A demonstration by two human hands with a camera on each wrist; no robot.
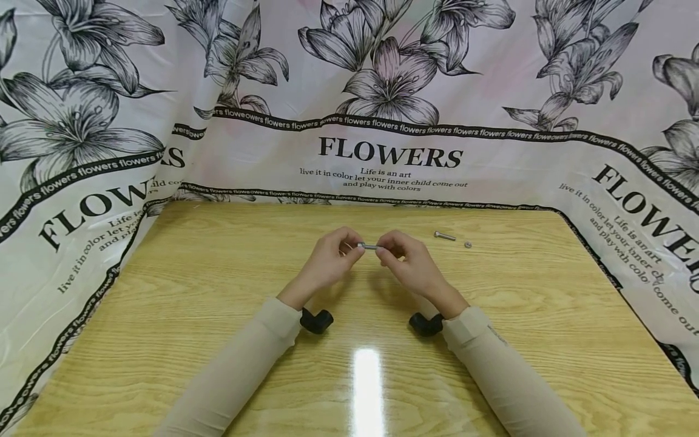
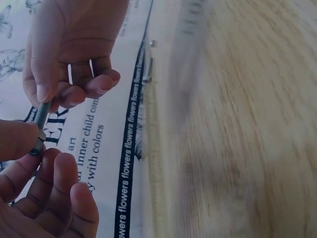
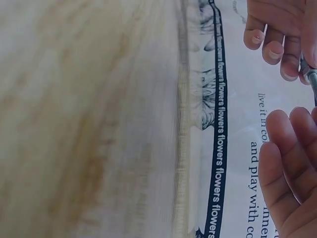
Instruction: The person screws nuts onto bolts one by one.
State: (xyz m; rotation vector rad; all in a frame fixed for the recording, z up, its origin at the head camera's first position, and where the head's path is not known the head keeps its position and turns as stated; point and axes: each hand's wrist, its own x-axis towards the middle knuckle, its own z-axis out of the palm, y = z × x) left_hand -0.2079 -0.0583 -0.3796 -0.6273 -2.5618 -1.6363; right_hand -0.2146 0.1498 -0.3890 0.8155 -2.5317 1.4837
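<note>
Held level above the table between both hands is a small metal bolt (image 1: 370, 247). My left hand (image 1: 330, 258) pinches it at the head end between thumb and forefinger. Close to the head, a hex nut (image 2: 41, 134) sits on the bolt, right by the left thumb. At the other end, the thumb and forefinger of my right hand (image 1: 409, 261) pinch the threaded tip. The right wrist view has the bolt (image 3: 312, 77) at its right edge, partly cut off. The other fingers of both hands are loosely bent and off the bolt.
A second bolt (image 1: 445, 236) lies on the wooden table (image 1: 218, 267) to the right of the hands, with a loose nut (image 1: 468, 245) beside it. Flower-printed cloth (image 1: 262, 158) hangs behind the table and along both sides.
</note>
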